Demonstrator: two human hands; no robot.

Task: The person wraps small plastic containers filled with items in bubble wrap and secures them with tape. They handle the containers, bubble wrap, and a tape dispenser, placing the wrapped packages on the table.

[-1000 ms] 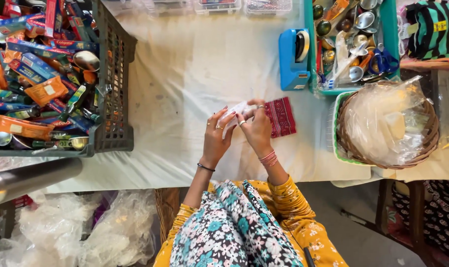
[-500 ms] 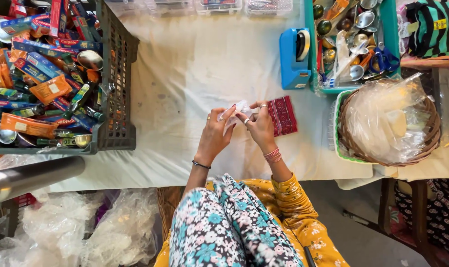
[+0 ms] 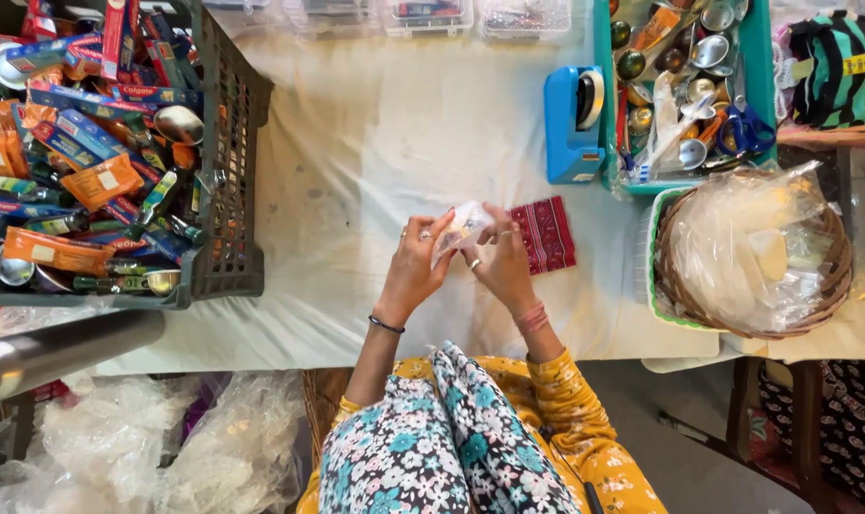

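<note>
Both of my hands are raised over the white cloth-covered table [image 3: 375, 143] and meet around a small clear plastic packet [image 3: 463, 227]. My left hand [image 3: 415, 271] grips its left side, fingers curled. My right hand [image 3: 502, 266] pinches its right side. What is inside the packet is too small to tell. A red patterned cloth piece [image 3: 545, 234] lies flat on the table just right of my right hand.
A dark plastic crate [image 3: 225, 143] full of colourful boxes and tubes stands at the left. A blue tape dispenser [image 3: 570, 124] and a teal tray [image 3: 606, 95] of small metal bowls sit at the back right. A wicker basket [image 3: 675, 286] holding clear bags is at the right.
My hands have stayed in the same spot and kept working the packet between the fingers. The packet has turned slightly between them.
</note>
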